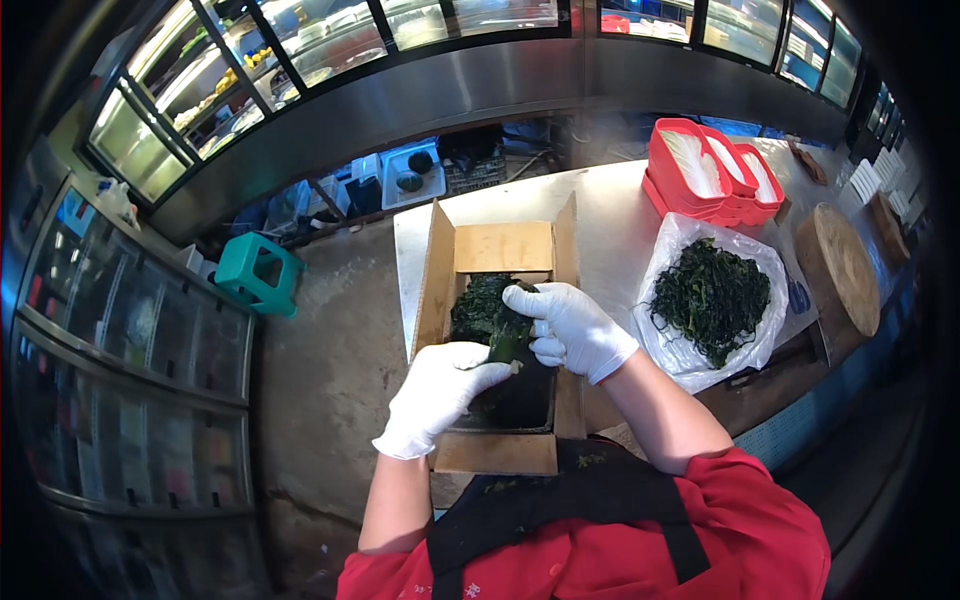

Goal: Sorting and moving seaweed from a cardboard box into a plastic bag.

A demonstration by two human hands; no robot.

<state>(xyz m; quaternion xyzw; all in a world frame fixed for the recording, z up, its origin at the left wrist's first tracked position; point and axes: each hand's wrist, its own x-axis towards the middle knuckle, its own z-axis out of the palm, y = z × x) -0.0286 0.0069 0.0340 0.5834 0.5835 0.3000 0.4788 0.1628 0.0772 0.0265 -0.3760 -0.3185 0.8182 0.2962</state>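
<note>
Both my hands wear white gloves and are over an open cardboard box [504, 247] whose flaps stand out. My left hand [442, 394] pinches the lower end of a bunch of dark green seaweed [511, 335]. The upper part of that bunch is in my right hand [566, 330], thumb across it. Under my hands, more seaweed [478, 304] lies at the box's far end, while the near end shows a dark lining or layer that I cannot make out. To the right, a heap of seaweed strips [712, 300] rests on a white plastic bag [664, 356].
The steel table [607, 217] carries red plastic baskets [686, 161] with pale leafy vegetables, and a round wooden chopping block [844, 270] at the right. A green plastic stool [259, 274] stands on the floor to the left, near a glass-door fridge [135, 300]. Lit display cases [337, 37] line the back.
</note>
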